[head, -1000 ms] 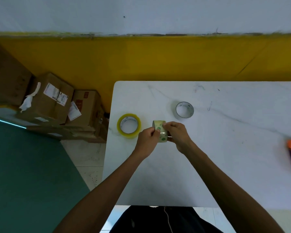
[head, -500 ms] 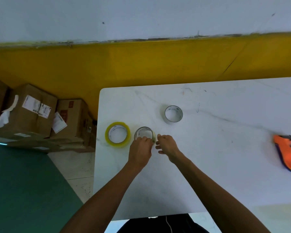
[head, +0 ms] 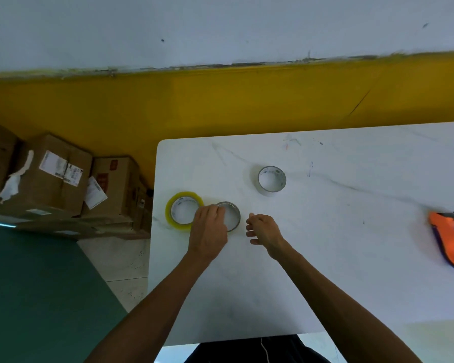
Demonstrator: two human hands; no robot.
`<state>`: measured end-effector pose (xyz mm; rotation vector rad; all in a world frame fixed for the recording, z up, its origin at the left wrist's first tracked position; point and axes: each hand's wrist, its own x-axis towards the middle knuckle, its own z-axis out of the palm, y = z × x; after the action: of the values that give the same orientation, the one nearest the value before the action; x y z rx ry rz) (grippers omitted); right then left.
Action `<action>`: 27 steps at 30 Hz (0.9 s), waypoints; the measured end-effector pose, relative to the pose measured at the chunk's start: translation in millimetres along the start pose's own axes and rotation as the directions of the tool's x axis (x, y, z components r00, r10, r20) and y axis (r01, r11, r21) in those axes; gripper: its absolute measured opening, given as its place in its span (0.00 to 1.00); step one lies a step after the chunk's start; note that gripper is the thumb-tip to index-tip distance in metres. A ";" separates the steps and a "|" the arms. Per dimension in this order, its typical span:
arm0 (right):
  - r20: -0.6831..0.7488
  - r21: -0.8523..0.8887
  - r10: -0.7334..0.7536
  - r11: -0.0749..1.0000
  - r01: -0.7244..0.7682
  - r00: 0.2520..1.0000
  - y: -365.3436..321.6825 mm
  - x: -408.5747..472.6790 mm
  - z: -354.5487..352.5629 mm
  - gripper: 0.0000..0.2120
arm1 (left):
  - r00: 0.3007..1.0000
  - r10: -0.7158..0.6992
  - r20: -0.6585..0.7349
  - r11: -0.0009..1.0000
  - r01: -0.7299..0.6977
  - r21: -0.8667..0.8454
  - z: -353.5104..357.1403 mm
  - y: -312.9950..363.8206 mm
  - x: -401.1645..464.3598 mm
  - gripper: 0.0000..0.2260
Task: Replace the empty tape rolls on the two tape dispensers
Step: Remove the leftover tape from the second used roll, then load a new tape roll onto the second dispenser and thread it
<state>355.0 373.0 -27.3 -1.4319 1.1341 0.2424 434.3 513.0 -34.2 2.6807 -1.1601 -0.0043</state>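
A thin grey tape core lies flat on the white table. My left hand covers its left side, fingers curled over the rim. My right hand hovers just right of the core, fingers apart and holding nothing. A full yellow tape roll lies flat just left of my left hand. A second grey core lies farther back on the table. An orange and purple tape dispenser lies at the right edge of the view, partly cut off.
The table's left edge runs just beside the yellow roll. Cardboard boxes are stacked on the floor to the left, against a yellow wall. A green surface fills the lower left.
The core was held upright in both hands a second ago; it now lies flat. My right hand has let go and drawn away to the right. The view shifted right, showing the dispenser.
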 end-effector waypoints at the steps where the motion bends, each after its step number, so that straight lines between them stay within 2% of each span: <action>1: 0.003 0.009 -0.002 1.000 0.002 1.000 0.0 -0.2 -0.6 0.15 | 1.000 -0.025 -0.012 1.000 0.025 0.018 -2.7 -6.5 1.8 0.14; 5: 0.012 0.034 -0.012 0.999 0.012 1.000 -4.4 -3.1 -1.2 0.16 | 0.986 -0.164 0.041 0.986 0.162 0.041 -8.7 -29.7 4.4 0.13; 7: 0.007 0.041 -0.023 0.999 0.023 1.000 -7.0 -4.4 -0.7 0.18 | 0.966 -0.221 0.137 0.975 0.217 0.042 -5.2 -36.6 -0.2 0.13; 10: 0.004 0.048 -0.043 0.998 0.042 0.999 -11.9 -6.7 -1.2 0.18 | 0.900 -0.312 0.303 0.944 0.329 -0.007 -2.3 -38.8 -8.2 0.07; 12: 0.000 0.047 -0.053 0.997 0.053 0.999 -15.6 -7.3 -2.0 0.18 | 0.875 -0.343 0.341 0.930 0.368 -0.010 -0.6 -38.8 -9.1 0.05; 19: -0.036 0.055 -0.084 0.995 0.086 0.996 -21.9 -11.2 -9.2 0.17 | 0.862 -0.388 0.326 0.899 0.432 -0.071 -9.2 -44.6 -4.6 0.06; 23: -0.067 0.066 -0.084 0.994 0.089 0.994 -20.2 -16.3 -13.3 0.18 | 0.868 -0.443 0.226 0.857 0.484 -0.180 -27.1 -44.1 0.0 0.05; 27: -0.102 0.102 -0.112 0.987 0.122 0.988 -20.5 -25.8 -16.1 0.17 | 0.890 -0.435 0.133 0.859 0.455 -0.233 -47.2 -34.7 10.5 0.08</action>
<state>349.7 367.4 8.5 -1.4208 1.1192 0.0290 470.7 538.0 5.7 2.6578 -0.4826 -0.3140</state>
